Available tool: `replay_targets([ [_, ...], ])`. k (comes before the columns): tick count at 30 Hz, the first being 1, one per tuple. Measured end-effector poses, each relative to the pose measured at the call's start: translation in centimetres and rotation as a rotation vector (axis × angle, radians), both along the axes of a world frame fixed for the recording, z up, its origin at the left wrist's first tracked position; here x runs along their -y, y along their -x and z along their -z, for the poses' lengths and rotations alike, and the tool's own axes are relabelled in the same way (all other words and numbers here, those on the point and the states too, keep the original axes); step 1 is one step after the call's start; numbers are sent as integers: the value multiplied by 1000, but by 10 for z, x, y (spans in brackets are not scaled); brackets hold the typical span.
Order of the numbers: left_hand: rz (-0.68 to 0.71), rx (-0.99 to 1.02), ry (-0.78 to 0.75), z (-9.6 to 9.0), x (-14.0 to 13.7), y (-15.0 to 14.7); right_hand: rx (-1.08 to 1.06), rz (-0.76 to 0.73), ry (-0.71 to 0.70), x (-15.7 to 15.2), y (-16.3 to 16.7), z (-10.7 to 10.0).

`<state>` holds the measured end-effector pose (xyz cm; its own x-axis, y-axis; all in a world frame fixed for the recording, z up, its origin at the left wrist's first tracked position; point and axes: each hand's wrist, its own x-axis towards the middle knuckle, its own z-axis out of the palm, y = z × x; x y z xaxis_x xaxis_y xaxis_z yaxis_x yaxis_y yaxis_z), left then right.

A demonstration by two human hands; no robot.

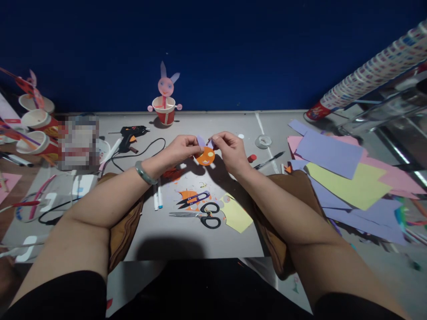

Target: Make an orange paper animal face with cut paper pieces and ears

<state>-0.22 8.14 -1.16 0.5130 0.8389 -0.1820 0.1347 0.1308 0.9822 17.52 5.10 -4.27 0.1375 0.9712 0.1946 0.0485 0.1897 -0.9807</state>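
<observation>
Between my two hands is an orange paper face [204, 157] with pale yellow eye spots and purple paper ears at its top. My left hand [183, 149] pinches its upper left edge, by one ear. The fingers of my right hand [229, 149] are closed on the other purple ear [210, 143]. Below them on the table lie purple-handled thread snips [195, 199] over orange paper scraps [188, 195]. Black-handled scissors [210, 216] rest just in front, touching or close to a cut yellow paper piece [237, 215].
A paper cup [165, 111] with a pink rabbit face stands at the back. Left are a glue gun [128, 138] with its cord, and more decorated cups [39, 122]. A tape roll [263, 141], coloured paper sheets [330, 151] and a long cup stack [370, 71] lie right.
</observation>
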Motion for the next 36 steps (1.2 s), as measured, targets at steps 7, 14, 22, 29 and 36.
replay_targets([
  [7, -11, 36, 26, 0, -1, 1, -85, -1, 97, -2, 4, -3],
  [14, -23, 30, -47, 3, -5, 2, -29, -105, 135, 1, 4, 1],
  [22, -13, -8, -11, 8, -8, 1, -16, -140, 137, 2, 2, 4],
  [29, -21, -34, -63, 0, -5, 1, -28, -152, 142, 4, 4, 1],
  [36, -48, -41, -68, 6, -7, 1, -7, -124, 149, 4, 4, 1],
])
